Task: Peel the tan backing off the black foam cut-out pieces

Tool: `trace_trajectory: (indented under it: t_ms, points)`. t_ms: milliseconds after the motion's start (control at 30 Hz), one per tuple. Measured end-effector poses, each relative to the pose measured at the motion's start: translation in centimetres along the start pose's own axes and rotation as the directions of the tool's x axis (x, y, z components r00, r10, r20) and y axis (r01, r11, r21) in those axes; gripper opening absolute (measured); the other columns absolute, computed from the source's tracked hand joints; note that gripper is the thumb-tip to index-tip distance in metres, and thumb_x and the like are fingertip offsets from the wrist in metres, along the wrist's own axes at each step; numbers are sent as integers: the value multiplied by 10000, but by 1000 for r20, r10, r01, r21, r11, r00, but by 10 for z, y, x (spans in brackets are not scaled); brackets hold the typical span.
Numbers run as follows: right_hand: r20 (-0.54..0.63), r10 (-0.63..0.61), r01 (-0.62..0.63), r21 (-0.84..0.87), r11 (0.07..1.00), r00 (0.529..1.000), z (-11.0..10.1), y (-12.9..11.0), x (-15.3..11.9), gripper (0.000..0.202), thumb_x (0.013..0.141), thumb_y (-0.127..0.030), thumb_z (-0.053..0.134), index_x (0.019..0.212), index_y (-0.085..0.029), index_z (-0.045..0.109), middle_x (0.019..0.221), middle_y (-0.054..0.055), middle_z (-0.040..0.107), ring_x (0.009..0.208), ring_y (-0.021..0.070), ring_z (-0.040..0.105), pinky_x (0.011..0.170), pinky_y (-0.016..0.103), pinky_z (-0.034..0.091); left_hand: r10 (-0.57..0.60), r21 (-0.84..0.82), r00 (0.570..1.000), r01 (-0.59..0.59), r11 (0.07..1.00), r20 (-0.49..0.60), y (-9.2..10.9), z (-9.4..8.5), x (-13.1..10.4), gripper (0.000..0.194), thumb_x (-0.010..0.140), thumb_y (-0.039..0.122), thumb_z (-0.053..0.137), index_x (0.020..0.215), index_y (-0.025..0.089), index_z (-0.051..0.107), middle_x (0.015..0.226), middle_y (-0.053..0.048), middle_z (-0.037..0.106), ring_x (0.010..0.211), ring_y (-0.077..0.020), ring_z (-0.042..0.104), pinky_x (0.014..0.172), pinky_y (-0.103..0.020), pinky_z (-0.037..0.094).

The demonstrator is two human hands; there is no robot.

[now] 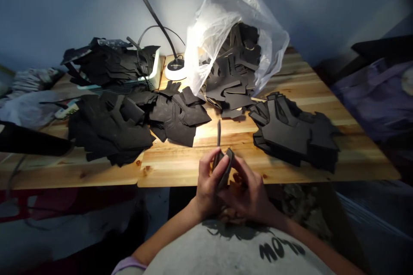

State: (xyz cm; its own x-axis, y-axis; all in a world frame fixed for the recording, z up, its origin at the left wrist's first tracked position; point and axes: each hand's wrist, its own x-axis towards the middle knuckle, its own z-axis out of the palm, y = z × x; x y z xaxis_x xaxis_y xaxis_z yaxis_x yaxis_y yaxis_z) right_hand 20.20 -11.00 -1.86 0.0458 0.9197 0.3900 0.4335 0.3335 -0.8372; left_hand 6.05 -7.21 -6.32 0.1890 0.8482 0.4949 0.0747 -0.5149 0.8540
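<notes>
Close to the body, at the front edge of the wooden table (180, 172), my left hand (208, 182) is closed on a dark foam piece (227, 167). A narrow strip of dark material stands up beyond the fingertips. My right hand (253, 189) is closed at the other side of the same piece, its fingertips touching the piece's right side. The piece looks bent or folded; its lower part is hidden by the fingers. To the right lies a stack of cut black foam pieces (287, 131). More black pieces (180, 114) lie to the left.
A clear plastic bag (271, 30) spilling black pieces stands at the back, beside a lamp base (176, 69). Further left are a basket (156, 73) heaped with black pieces and another large pile (109, 126). A dark cylindrical object (35, 139) juts in from the left.
</notes>
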Motion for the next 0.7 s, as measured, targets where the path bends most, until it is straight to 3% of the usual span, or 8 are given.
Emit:
trace_trajectory:
  t_ms: [100, 200, 300, 367, 433, 500, 600, 700]
  points:
    - [9, 144, -143, 155, 977, 990, -13, -12, 3, 514, 898, -391, 703, 1355, -215, 544, 1149, 110, 729, 944, 222, 742, 691, 246, 599, 229, 422, 951, -298, 856, 208, 7, 0, 12, 621, 1023, 226, 494, 1600, 167, 271, 1513, -223, 418, 1406, -322, 443, 1116, -476, 463]
    - [11, 258, -253, 249, 935, 966, -29, -24, 4, 526, 875, -411, 730, 1331, -211, 561, 1087, 92, 741, 873, 209, 743, 682, 241, 601, 334, 556, 882, -469, 687, 331, 17, 3, 34, 621, 1032, 171, 433, 1611, 121, 214, 1511, -227, 448, 1437, -310, 413, 1148, -446, 433]
    - [-255, 392, -359, 168, 918, 884, -52, -22, 9, 363, 884, -398, 728, 1180, -209, 636, 912, 48, 738, 721, 174, 708, 619, 231, 579, 396, 539, 820, -571, 619, 414, 19, 18, 56, 611, 1035, 124, 376, 1616, 120, 186, 1527, -194, 466, 1471, -265, 380, 1227, -439, 326]
    - [-498, 382, -374, 120, 919, 778, -74, -7, 15, 357, 876, -415, 728, 1162, -216, 651, 932, 53, 730, 754, 187, 706, 654, 256, 583, 374, 526, 818, -569, 632, 437, 13, 33, 71, 634, 1033, 130, 384, 1619, 103, 142, 1559, -209, 417, 1503, -272, 327, 1249, -466, 280]
    - [-624, 319, -378, 40, 925, 713, -99, 18, 22, 512, 839, -463, 739, 1278, -228, 619, 1033, 81, 724, 804, 217, 710, 686, 300, 585, 304, 494, 839, -518, 699, 450, 1, 49, 84, 702, 1029, 192, 445, 1619, 85, 80, 1594, -256, 326, 1529, -318, 260, 1228, -507, 309]
    - [-610, 236, -433, -198, 880, 757, -122, 42, 26, 652, 812, -529, 719, 1366, -212, 584, 1025, 106, 721, 778, 248, 697, 686, 359, 569, 247, 418, 855, -450, 789, 455, -12, 64, 93, 836, 1005, 307, 543, 1617, 86, 17, 1606, -304, 240, 1537, -372, 213, 1195, -552, 346]
    - [-543, 83, -426, -546, 721, 835, -143, 61, 23, 607, 825, -616, 667, 1254, -187, 668, 1008, 124, 727, 823, 294, 687, 757, 421, 535, 205, 272, 843, -375, 886, 497, -27, 82, 99, 1128, 879, 479, 727, 1611, 98, -43, 1611, -343, 140, 1537, -425, 163, 1189, -594, 331]
    - [-550, 20, -397, -576, 715, 835, -152, 66, 9, 494, 884, -634, 620, 1101, -198, 704, 1067, 129, 728, 947, 298, 692, 830, 402, 523, 173, 258, 780, -395, 882, 601, -24, 99, 103, 1281, 735, 508, 854, 1620, 131, 8, 1637, -330, 34, 1537, -469, 82, 1198, -640, 266]
